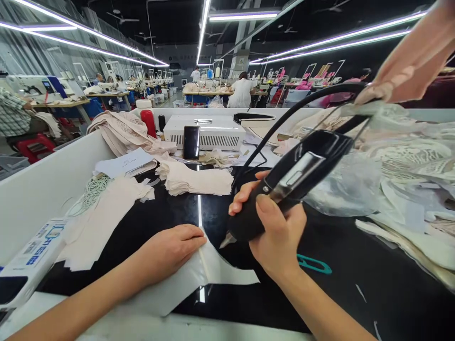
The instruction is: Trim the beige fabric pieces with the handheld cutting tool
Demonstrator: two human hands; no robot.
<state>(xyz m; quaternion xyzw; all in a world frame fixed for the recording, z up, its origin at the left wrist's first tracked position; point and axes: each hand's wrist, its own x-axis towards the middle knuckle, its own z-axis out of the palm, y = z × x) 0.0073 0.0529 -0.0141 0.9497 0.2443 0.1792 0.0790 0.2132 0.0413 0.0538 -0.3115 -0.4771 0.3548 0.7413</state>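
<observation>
Clear plastic bag (344,189) slumped on the right, can't really tell what's in it. Right hand (275,222) is wrapped tight round a black corded handheld tool (256,215), pointed tip near the white fabric piece (232,277). Left hand (177,246)'s on that piece, fingers together, pinching or just pressing, can't tell. Glossy black bench (341,303), sewing machines (31,84) behind.

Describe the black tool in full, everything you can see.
The black tool has a thick body that looks like plastic, glossy toward its upper end, with a silvery metal plate set into its side. The right hand grips its lower part. It is tilted, its pointed metal tip aimed down beside the white piece. A black cable seems to leave its upper end.
</observation>
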